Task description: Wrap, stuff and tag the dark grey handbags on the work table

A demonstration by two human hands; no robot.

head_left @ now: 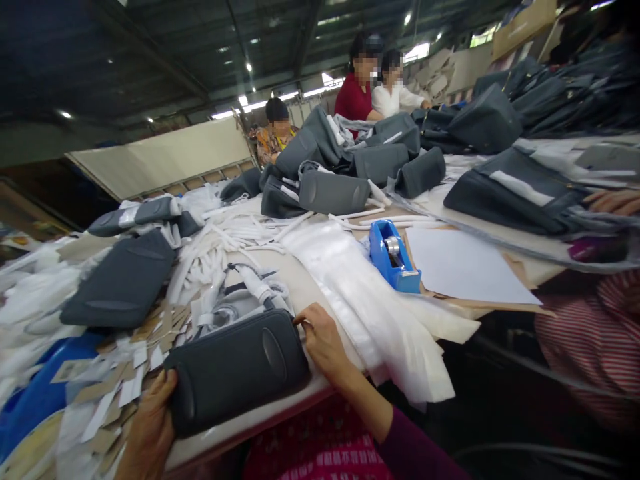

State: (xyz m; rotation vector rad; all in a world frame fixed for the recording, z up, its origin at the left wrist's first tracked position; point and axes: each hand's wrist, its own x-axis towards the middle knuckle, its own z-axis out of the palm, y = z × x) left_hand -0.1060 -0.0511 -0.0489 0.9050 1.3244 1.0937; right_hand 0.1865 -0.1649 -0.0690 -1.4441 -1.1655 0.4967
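A dark grey handbag point(235, 373) lies at the table's near edge, its flat base with two oval pads turned towards me. Grey handles with pale wrapping point(250, 283) show behind it. At the bag's left end my left hand point(153, 417) is closed, thumb on the near face; its other fingers are partly hidden. My right hand point(323, 337) pinches at the bag's upper right corner, fingertips together. Beside that hand lies a stack of white translucent foam sheets point(350, 287). Behind the sheets stands a blue tape dispenser point(393, 257).
Another dark bag point(123, 280) lies at left, near cardboard strips point(117, 400) and a blue container point(55, 367). White foam tubes point(210, 247) lie mid-table. White paper point(465, 263) sits at right. Grey bags point(335, 193) are piled further back, with several people beyond. A co-worker's hand point(615, 200) touches a bag at far right.
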